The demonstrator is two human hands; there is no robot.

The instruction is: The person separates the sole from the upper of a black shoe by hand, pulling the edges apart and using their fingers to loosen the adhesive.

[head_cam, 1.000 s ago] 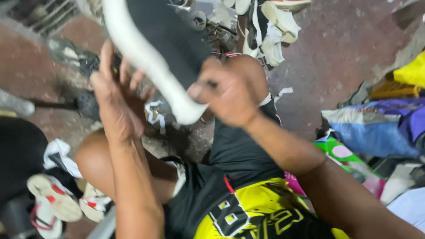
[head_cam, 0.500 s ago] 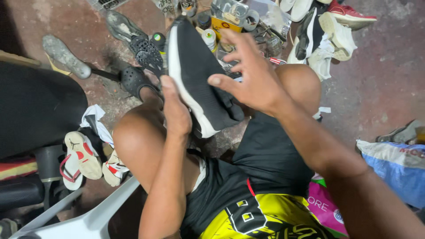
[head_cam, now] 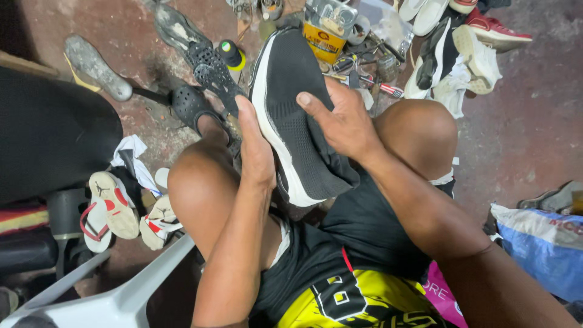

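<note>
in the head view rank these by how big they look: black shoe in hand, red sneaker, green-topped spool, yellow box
1. black shoe, though it is nearest the camera
2. red sneaker
3. yellow box, half hidden, so close to the sneaker
4. spool

Black mesh shoe (head_cam: pixel 297 115) with white sole edge; yellow-black shirt (head_cam: pixel 358 304).

One black sneaker (head_cam: pixel 297 115) sits between two hands; one black clog (head_cam: pixel 209 76) lies beyond the left hand (head_cam: pixel 255 149), two flip-flops (head_cam: pixel 112 206) lie left of it.
</note>
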